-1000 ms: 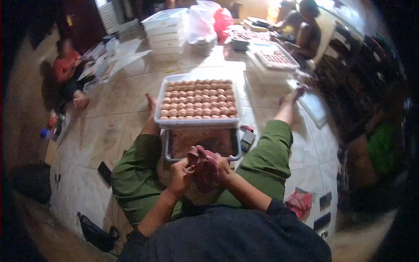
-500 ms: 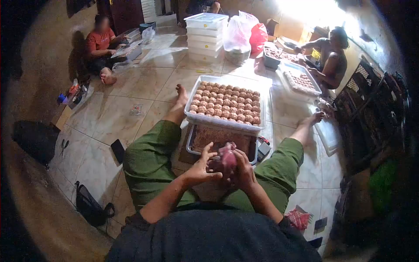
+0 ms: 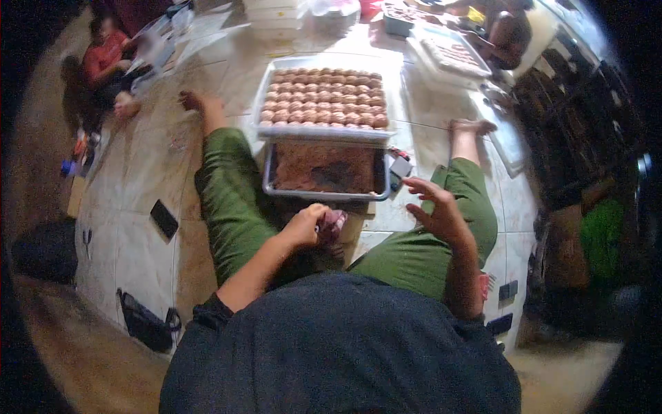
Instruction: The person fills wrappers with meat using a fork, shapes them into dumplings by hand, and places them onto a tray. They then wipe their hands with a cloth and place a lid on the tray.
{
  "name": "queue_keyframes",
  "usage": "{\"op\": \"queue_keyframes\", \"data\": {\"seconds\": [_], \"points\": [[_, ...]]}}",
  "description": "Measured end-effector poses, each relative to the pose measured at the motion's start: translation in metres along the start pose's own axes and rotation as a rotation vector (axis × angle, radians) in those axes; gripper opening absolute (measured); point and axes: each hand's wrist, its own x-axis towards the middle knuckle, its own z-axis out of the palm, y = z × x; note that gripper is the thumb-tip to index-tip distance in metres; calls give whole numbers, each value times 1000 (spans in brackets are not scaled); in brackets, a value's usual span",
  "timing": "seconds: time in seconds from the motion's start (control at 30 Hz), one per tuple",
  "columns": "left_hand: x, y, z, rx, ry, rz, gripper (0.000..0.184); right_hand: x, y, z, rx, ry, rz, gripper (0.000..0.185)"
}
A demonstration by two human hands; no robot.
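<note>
My left hand (image 3: 303, 226) is closed around a crumpled reddish cloth (image 3: 332, 226), low between my legs. My right hand (image 3: 440, 212) is raised over my right thigh, fingers apart and nothing in them. Just beyond the cloth lies a dark-rimmed tray (image 3: 267, 181) spread with a brown crumbly or powdery material (image 3: 303, 162), darker near its middle. Behind it, a translucent plastic box (image 3: 263, 93) holds rows of brown round balls (image 3: 324, 100). The box's near edge overlaps the tray's far edge.
A small grey device (image 3: 400, 165) sits right of the tray. On the tiles at left are a phone (image 3: 164, 219) and a black bag (image 3: 145, 321). Two people sit farther off: one in a red shirt (image 3: 103, 58), another (image 3: 507, 34) beside boxes (image 3: 452, 58). A dark rack (image 3: 579, 131) stands at right.
My hands have separated: the cloth stays in my left hand, while my right hand has let go and moved right. The view has tilted downward, showing more of the tray.
</note>
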Motion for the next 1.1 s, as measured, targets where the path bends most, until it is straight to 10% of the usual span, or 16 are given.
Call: {"op": "queue_keyframes", "data": {"seconds": [0.47,0.67,0.93,1.0,1.1], "points": [[63,-16,33,391,-638,-577,54,-28,146,-46,103,183,188,35],[68,23,39,178,-574,-394,49,-14,161,-66,140,196,200,35],[91,28,62,642,-557,398,57,7,287,-195,-267,241,525,50],[94,-17,92,-316,-540,58,64,-4,363,-212,-255,267,728,67],[110,17,73,542,-498,393,64,-6,411,-230,-467,271,997,81]]}}
